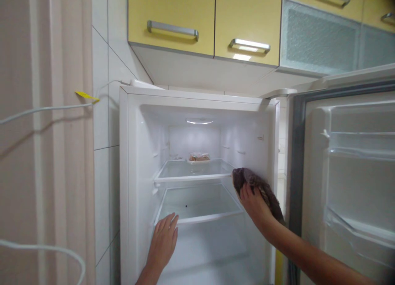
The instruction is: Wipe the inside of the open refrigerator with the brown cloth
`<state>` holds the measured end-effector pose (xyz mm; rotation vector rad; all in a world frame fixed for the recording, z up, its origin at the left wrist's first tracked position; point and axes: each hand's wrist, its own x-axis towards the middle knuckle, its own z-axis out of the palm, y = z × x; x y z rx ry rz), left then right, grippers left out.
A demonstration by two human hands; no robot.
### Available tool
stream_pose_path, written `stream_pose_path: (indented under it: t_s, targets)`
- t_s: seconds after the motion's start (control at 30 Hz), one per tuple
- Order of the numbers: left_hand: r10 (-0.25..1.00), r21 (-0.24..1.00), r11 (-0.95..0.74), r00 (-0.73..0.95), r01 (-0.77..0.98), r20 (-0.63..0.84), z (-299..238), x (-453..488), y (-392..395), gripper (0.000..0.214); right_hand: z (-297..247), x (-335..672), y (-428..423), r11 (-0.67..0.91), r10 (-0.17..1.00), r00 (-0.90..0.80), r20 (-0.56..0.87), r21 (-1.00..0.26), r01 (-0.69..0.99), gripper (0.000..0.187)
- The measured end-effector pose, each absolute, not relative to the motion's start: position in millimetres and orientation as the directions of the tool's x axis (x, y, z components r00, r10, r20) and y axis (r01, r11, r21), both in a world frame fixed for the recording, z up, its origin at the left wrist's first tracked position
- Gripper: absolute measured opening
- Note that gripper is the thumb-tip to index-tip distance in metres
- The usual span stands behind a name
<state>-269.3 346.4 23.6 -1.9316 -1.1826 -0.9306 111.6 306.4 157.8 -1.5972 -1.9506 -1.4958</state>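
A white fridge [124, 174] stands open before me, with glass shelves inside. My right hand [251, 200] grips a dark brown cloth [271, 194], bunched under the fingers, at the right end of the upper shelf [197, 177]. Part of the cloth hangs down behind my wrist. At the front left of the lower shelf [212, 216], my left hand [163, 235] has its fingers stretched out and holds nothing. Whether its fingertips touch the shelf edge, I cannot tell. A small wrapped package [199, 156] lies at the back of the upper shelf.
The fridge door [314, 161] is swung out to the right, with clear door racks [361, 153]. Yellow cabinets [173, 13] hang above. On the left, a white cable [46, 109] with a yellow tag [86, 96] runs in front of a beige panel [68, 174].
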Motion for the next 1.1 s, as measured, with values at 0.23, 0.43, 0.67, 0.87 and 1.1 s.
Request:
stream_pose_path:
  t_s: [0.23,0.43,0.67,0.87,1.1]
  targets:
    - [0.467,-0.113,-0.404,0.311,0.908,0.828,25.2,-269.2,343.1,0.043,147.9,89.0,310.3,0.187,0.718,0.007,0.696,-0.204,0.961,0.033]
    - [0.582,0.087,-0.461,0.227,0.883,0.781,30.4,-269.2,340.9,0.045,129.8,73.6,341.5,0.326,0.754,0.283,0.594,-0.711,0.623,0.024]
    - [0.849,0.882,-0.405,-0.26,0.242,0.461,104.4,-249.2,337.3,0.046,139.0,58.2,360.6,0.54,0.807,0.297,0.51,-0.842,-0.02,0.058]
    - [0.938,0.796,-0.314,-0.301,-0.517,0.175,205.8,-227.1,343.0,0.047,173.4,48.3,357.5,0.634,0.756,0.226,0.615,-0.601,-0.486,0.063]
    - [0.916,0.881,-0.184,-0.4,-0.436,-0.007,215.0,-219.8,374.3,0.027,204.0,8.9,375.7,0.516,0.803,0.27,0.531,-0.393,-0.761,0.058]
